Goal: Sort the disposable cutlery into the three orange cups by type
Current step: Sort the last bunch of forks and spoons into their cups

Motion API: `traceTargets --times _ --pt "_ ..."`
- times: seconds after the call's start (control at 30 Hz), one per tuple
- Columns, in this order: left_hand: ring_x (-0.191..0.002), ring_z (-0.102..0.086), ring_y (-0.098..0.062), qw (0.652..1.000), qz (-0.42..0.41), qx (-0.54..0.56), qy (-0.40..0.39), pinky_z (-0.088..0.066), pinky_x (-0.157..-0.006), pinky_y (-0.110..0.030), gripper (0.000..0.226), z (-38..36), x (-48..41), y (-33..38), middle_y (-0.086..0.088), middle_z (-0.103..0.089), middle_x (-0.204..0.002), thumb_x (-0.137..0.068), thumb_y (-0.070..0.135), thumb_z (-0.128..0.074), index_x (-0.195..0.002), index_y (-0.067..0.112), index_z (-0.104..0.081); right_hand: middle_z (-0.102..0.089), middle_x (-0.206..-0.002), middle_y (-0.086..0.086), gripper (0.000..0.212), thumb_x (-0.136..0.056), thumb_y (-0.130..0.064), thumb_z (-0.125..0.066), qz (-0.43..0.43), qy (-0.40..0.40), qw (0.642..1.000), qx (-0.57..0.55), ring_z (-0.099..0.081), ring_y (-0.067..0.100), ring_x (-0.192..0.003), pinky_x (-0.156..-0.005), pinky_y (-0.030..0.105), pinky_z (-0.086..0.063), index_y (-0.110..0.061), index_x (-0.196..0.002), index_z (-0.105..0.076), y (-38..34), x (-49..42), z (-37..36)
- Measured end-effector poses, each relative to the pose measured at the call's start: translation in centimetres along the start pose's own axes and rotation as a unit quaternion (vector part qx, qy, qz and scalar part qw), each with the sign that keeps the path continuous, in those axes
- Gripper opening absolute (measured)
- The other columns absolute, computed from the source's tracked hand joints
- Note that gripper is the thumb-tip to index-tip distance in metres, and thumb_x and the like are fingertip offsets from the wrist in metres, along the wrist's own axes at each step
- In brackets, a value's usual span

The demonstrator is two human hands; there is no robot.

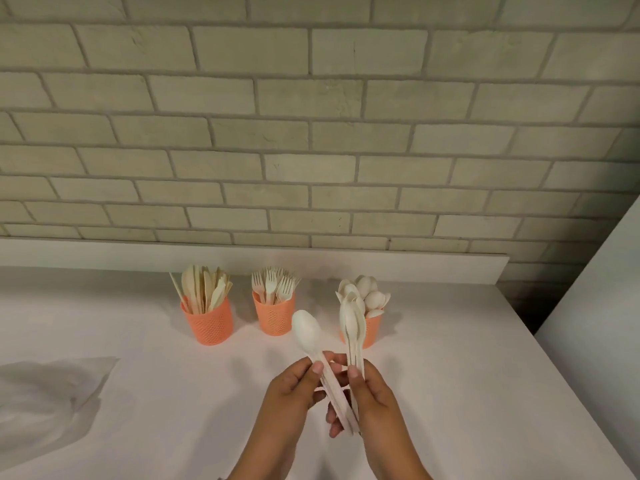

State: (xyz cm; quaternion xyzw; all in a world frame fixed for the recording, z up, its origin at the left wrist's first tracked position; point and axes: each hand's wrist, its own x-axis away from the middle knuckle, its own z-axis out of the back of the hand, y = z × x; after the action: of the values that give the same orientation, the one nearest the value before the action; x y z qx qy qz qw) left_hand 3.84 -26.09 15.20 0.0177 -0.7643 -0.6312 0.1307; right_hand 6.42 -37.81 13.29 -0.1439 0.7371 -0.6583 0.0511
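Three orange cups stand in a row near the wall: the left cup (209, 325) holds knives, the middle cup (273, 317) holds forks, and the right cup (372, 329) holds spoons. Above the white table, in front of the right cup, my left hand (294, 389) pinches the handle of a single white spoon (306, 330), bowl pointing up and left. My right hand (374, 396) grips a bunch of several spoons (351, 322) upright by their handles. The two hands touch each other, and the handles cross between them.
A crumpled clear plastic bag (48, 393) lies on the table (156, 410) at the left. A low white ledge (450, 268) and a brick wall run behind the cups. The table's right edge (554, 358) drops off beside a white panel.
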Motion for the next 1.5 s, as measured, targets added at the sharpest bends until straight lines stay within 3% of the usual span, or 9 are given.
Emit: traceTargets --times 0.13,0.27,0.43,0.6,0.77,0.93,1.23,1.4,1.5 --pt "-0.057 -0.054 -0.017 0.97 0.108 0.217 0.023 -0.047 -0.058 -0.029 0.029 0.2 -0.2 0.2 -0.002 -0.053 -0.061 -0.097 0.017 -0.037 -0.106 0.006 -0.063 -0.053 -0.065 0.0 0.028 -0.1 -0.022 -0.036 -0.029 0.045 0.998 -0.023 -0.04 0.011 -0.042 -0.038 0.02 -0.032 -0.021 -0.108 -0.063 0.4 -0.2 0.4" --pt "-0.041 -0.032 -0.009 0.947 0.153 0.282 -0.014 -0.028 -0.037 -0.019 0.033 0.8 -0.7 0.2 0.001 -0.041 -0.058 -0.093 0.019 -0.039 -0.115 0.004 -0.058 -0.044 -0.055 -0.002 0.028 -0.1 -0.027 -0.036 -0.054 0.048 0.997 -0.027 -0.026 0.009 -0.037 -0.04 0.015 -0.02 -0.024 -0.108 -0.063 0.4 -0.1 1.0" --pt "-0.044 -0.038 -0.011 0.943 0.136 0.29 -0.09 -0.035 -0.04 -0.02 0.018 1.5 -0.6 0.6 -0.007 -0.053 -0.067 -0.081 0.017 -0.053 -0.095 0.006 -0.052 -0.042 -0.054 -0.001 0.022 -0.097 -0.03 -0.042 -0.063 0.036 0.996 -0.042 -0.026 0.01 -0.038 -0.041 0.016 -0.018 -0.018 -0.105 -0.058 0.3 0.2 1.0" --pt "-0.045 -0.042 -0.012 0.934 0.118 0.312 -0.129 -0.041 -0.041 -0.021 0.053 2.6 -0.7 0.5 -0.013 -0.06 -0.075 -0.046 0.017 -0.092 -0.092 0.002 -0.069 -0.048 -0.057 0.003 0.026 -0.093 -0.028 -0.048 -0.08 0.019 0.989 -0.124 -0.022 0.011 -0.035 -0.041 0.015 -0.017 -0.005 -0.101 -0.058 -0.1 0.1 1.2" --pt "-0.044 -0.037 -0.011 0.953 0.111 0.25 -0.131 -0.035 -0.04 -0.02 0.033 2.5 -0.4 1.1 -0.007 -0.054 -0.067 -0.082 0.019 -0.05 -0.1 0.002 -0.071 -0.048 -0.056 0.007 0.039 -0.078 -0.036 -0.053 -0.049 -0.005 0.989 -0.14 -0.028 0.013 -0.032 -0.037 0.017 -0.025 -0.003 -0.094 -0.064 0.1 0.0 1.3" --pt "-0.048 -0.035 -0.011 0.97 0.074 0.164 -0.163 -0.031 -0.045 -0.021 0.034 2.6 -0.3 1.1 -0.003 -0.05 -0.066 -0.085 0.028 -0.053 -0.111 0.011 -0.067 -0.049 -0.056 0.007 0.036 -0.08 -0.034 -0.052 -0.035 0.001 0.993 -0.109 -0.038 0.019 -0.036 -0.042 0.025 -0.031 -0.006 -0.094 -0.069 0.4 0.0 1.5" --pt "-0.049 -0.03 -0.011 0.987 0.07 0.102 -0.099 -0.027 -0.046 -0.02 0.036 2.4 -0.9 0.1 -0.001 -0.044 -0.063 -0.095 0.022 -0.036 -0.113 0.007 -0.063 -0.037 -0.055 0.003 0.045 -0.1 -0.036 -0.03 -0.081 0.034 0.987 -0.136 -0.018 0.01 -0.036 -0.041 0.016 -0.014 -0.012 -0.109 -0.066 1.3 0.0 2.5" --pt "-0.064 -0.055 -0.014 0.982 0.078 0.135 -0.106 -0.054 -0.065 -0.022 0.027 2.2 -1.3 -1.1 -0.005 -0.056 -0.074 -0.082 0.01 -0.056 -0.106 0.007 -0.069 -0.045 -0.061 0.005 0.035 -0.089 -0.029 -0.053 -0.087 0.008 0.98 -0.176 -0.031 0.013 -0.04 -0.039 0.022 -0.027 -0.004 -0.112 -0.066 1.9 0.2 3.8" --pt "-0.081 -0.069 -0.02 0.984 0.087 0.122 -0.093 -0.058 -0.079 -0.029 0.025 1.6 -1.7 -1.5 -0.007 -0.07 -0.082 -0.068 0.007 -0.07 -0.092 0.009 -0.076 -0.053 -0.067 0.007 0.045 -0.075 -0.027 -0.069 -0.092 -0.007 0.973 -0.212 -0.051 0.019 -0.056 -0.056 0.027 -0.044 0.002 -0.109 -0.067 2.2 0.7 4.9"
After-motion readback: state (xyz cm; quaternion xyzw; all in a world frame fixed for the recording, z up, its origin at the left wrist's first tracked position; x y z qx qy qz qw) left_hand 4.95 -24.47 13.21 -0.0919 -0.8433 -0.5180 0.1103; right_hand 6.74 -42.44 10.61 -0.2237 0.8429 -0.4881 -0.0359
